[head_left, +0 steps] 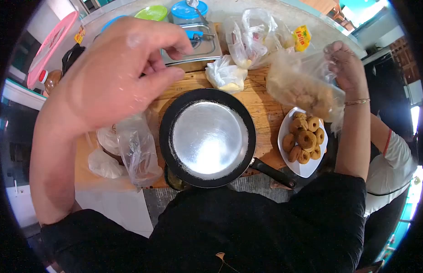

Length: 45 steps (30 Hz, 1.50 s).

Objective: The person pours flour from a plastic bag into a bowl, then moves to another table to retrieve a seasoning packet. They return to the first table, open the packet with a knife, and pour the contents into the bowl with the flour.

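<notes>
Left hand [116,73] hovered near the lens, fingers loosely curled and empty; right hand [345,63] gripped a bag of fried snacks [304,88] above the plate [307,170] of ring doughnuts beside the frying pan [207,136]; emptying apparently needed a steady tilt.

Black frying pan [207,136], blue-lidded tub [188,10], green bowl [152,12]

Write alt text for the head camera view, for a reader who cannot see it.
The right hand holds up a clear bag of brownish food above a white plate of ring-shaped fritters. The left hand hovers, fingers curled, beside a dark frying pan on a wooden board.
</notes>
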Tool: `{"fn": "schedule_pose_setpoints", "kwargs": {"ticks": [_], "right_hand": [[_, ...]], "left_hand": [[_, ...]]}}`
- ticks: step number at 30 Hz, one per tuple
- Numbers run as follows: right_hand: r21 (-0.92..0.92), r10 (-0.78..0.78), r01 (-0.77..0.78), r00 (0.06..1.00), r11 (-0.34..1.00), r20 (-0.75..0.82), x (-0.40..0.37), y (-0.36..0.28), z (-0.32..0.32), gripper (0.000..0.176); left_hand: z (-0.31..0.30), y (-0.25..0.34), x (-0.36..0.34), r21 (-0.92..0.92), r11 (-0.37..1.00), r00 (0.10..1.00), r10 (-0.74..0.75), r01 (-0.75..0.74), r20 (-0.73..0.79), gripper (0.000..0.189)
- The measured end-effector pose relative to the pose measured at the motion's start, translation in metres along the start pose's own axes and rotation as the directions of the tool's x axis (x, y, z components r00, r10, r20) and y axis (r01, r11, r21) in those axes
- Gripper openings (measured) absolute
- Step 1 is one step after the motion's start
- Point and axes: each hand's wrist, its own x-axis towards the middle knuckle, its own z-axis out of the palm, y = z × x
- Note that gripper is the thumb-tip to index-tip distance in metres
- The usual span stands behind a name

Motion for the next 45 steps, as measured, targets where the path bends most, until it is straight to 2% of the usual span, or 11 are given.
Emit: {"fn": "schedule_pose_setpoints", "kwargs": {"ticks": [10, 12, 14, 17, 19, 21, 24, 39, 42, 44, 45], "right_hand": [[0.014, -0.395, 0.400, 0.898, 0.916, 0.192, 0.002, -0.136, -0.013, 0.040], [0.124, -0.372, 0.351, 0.875, 0.928, 0.309, 0.004, -0.165, 0.005, 0.034], [0.244, -0.198, -0.012, 0.548, 0.970, 0.813, 0.042, -0.205, 0.012, 0.020], [0.354, -0.310, -0.002, 0.477, 0.935, 0.822, 0.032, -0.226, 0.042, 0.029], [0.451, -0.454, 0.184, 0.643, 0.873, 0.617, 0.024, -0.225, 0.065, 0.022], [0.474, -0.393, 0.003, 0.566, 0.880, 0.725, 0.038, -0.228, 0.070, 0.016], [0.544, -0.537, 0.264, 0.722, 0.797, 0.436, 0.006, -0.222, 0.110, 0.015], [0.248, -0.339, 0.274, 0.899, 0.929, 0.276, 0.033, -0.224, 0.118, 0.024], [-0.019, -0.336, 0.360, 0.888, 0.933, 0.314, 0.040, -0.201, 0.071, 0.033], [-0.081, -0.389, 0.391, 0.920, 0.917, 0.043, -0.021, -0.175, 0.102, 0.012], [-0.063, -0.348, 0.359, 0.927, 0.931, 0.140, -0.016, -0.167, 0.083, 0.011]], "left_hand": [[-0.004, -0.015, -0.010, -0.200, 0.971, 0.990, -0.114, 0.129, 0.084, 0.028], [0.013, -0.015, 0.000, -0.638, 0.740, 0.972, -0.228, 0.212, 0.058, 0.036], [0.029, -0.017, 0.011, -0.914, 0.374, 0.973, -0.217, 0.156, 0.078, 0.058], [0.035, 0.022, 0.041, -0.924, -0.270, 0.803, -0.466, 0.271, 0.372, 0.064], [0.046, 0.024, 0.045, -0.942, -0.312, 0.966, -0.180, 0.120, 0.183, 0.064], [0.049, 0.033, 0.045, -0.954, -0.299, 0.999, -0.045, -0.019, -0.006, 0.062], [0.043, 0.053, 0.040, -0.952, -0.248, 0.983, -0.073, -0.181, -0.168, 0.056], [0.021, 0.014, 0.018, -0.983, -0.132, 0.950, -0.270, 0.128, 0.160, 0.058], [0.004, -0.017, -0.004, -0.762, 0.518, 0.898, -0.397, 0.387, 0.186, 0.056], [-0.017, -0.038, -0.023, -0.262, 0.887, 0.903, -0.417, 0.380, -0.103, 0.043], [-0.029, -0.051, -0.031, 0.071, 0.914, 0.900, -0.375, 0.398, -0.222, 0.039]]}}
